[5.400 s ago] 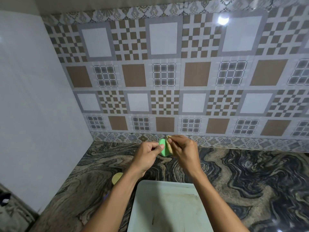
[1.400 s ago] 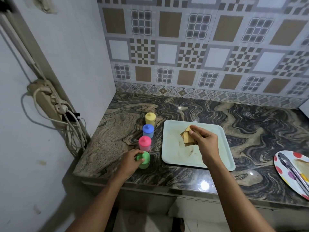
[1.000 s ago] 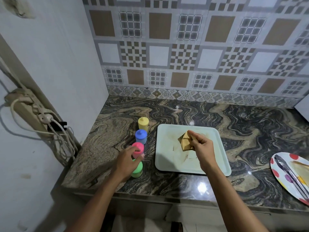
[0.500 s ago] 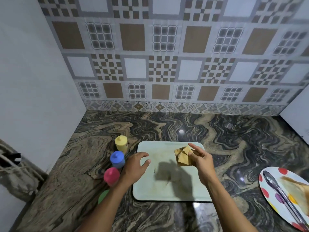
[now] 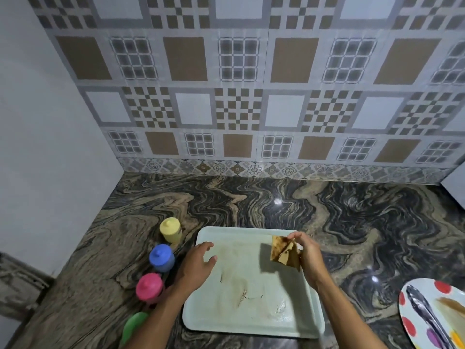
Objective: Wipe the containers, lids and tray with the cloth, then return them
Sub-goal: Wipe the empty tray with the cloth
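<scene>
Both forearms [image 5: 344, 313] are bare down to the left hand [image 5: 197, 267] and the right hand [image 5: 309, 258].

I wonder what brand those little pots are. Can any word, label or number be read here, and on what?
None can be read. The yellow container, blue container, pink container, green container, tray, cloth and spotted plate show no lettering; the wall tiles carry only patterns.

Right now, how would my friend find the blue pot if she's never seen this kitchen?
Start at the pale tray on the swirly stone counter. In the row along its left side, the blue container sits second from the wall, between the yellow container and the pink container. It is the only blue one.
</scene>
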